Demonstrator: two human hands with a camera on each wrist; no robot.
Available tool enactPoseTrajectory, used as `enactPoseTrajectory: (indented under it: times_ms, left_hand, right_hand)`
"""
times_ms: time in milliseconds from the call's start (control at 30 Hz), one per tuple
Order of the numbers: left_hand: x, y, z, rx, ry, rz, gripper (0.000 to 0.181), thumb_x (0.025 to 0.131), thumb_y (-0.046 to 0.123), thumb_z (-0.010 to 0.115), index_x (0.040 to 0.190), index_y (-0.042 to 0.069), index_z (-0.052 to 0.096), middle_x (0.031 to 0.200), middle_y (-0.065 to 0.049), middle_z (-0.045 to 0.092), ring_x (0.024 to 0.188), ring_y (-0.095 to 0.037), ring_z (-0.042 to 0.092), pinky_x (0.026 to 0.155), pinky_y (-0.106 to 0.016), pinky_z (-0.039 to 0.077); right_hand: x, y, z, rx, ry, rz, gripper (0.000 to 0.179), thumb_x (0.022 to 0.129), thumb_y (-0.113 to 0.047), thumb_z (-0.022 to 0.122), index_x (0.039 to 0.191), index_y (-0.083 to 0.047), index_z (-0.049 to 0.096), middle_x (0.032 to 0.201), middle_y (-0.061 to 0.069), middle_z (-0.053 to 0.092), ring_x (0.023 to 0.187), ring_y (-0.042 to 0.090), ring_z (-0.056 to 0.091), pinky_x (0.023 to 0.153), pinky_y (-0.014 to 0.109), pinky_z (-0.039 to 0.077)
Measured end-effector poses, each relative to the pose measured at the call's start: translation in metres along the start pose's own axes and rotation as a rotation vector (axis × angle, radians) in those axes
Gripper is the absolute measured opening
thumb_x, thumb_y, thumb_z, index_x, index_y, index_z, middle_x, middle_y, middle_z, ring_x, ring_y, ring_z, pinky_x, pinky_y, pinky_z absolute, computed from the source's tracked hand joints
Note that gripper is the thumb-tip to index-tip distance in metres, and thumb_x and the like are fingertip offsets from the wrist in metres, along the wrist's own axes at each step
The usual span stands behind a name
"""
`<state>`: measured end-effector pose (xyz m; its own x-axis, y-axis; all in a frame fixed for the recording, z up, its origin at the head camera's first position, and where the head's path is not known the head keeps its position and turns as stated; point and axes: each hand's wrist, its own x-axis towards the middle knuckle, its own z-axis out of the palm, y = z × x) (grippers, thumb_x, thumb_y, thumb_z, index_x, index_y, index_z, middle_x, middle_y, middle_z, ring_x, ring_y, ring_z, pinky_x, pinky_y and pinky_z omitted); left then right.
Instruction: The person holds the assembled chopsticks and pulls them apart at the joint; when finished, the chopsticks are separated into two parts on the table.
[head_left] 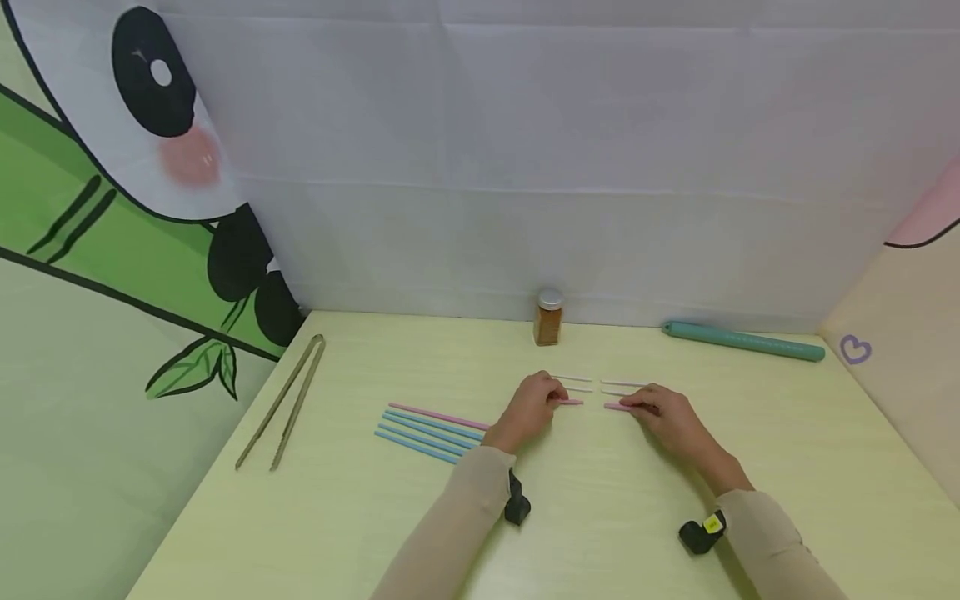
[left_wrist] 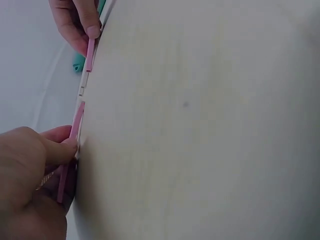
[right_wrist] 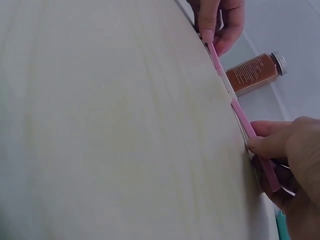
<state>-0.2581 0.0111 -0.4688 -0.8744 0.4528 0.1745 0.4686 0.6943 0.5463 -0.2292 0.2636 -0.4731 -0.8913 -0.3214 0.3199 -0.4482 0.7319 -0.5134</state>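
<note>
My left hand (head_left: 534, 408) pinches a short, thin pink stick (left_wrist: 77, 120) between thumb and fingers, close above the table. Opposite it, my right hand (head_left: 670, 419) pinches a second pink stick (right_wrist: 242, 117). The two sticks point end to end with a small gap between them. Just behind lie two white sticks (head_left: 577, 389) on the left and two more white sticks (head_left: 624, 383) on the right, partly covered by the hands. Left of my left forearm lie several blue sticks (head_left: 420, 446) and a long pink stick (head_left: 438, 415), their right ends hidden by the arm.
Metal tongs (head_left: 288, 408) lie at the table's left side. A small jar of brown powder (head_left: 548, 321) with a silver lid stands at the back edge. A green rod (head_left: 742, 340) lies at the back right, near the white backdrop (head_left: 480, 167).
</note>
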Motion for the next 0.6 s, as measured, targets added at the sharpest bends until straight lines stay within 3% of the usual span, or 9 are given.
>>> enactPoseTrajectory:
  times_ms: [333, 600]
  left_hand:
    - [0.004, -0.005, 0.007, -0.034, 0.056, 0.013, 0.015, 0.091, 0.003, 0.062, 0.094, 0.011, 0.074, 0.09, -0.002, 0.064, 0.089, -0.016, 0.06, 0.084, -0.025, 0.048]
    - [0.005, -0.004, 0.012, -0.058, 0.067, -0.022, 0.014, 0.092, 0.007, 0.062, 0.094, 0.012, 0.075, 0.092, 0.0, 0.063, 0.091, -0.016, 0.058, 0.086, -0.027, 0.046]
  right_hand:
    - [0.002, -0.001, 0.002, -0.014, -0.002, 0.013, 0.02, 0.084, 0.001, 0.068, 0.1, -0.008, 0.075, 0.094, 0.005, 0.069, 0.086, 0.022, 0.063, 0.072, 0.033, 0.051]
    - [0.001, -0.001, 0.002, -0.013, 0.004, 0.002, 0.022, 0.084, 0.002, 0.068, 0.103, -0.006, 0.075, 0.095, 0.006, 0.069, 0.087, 0.024, 0.063, 0.073, 0.034, 0.051]
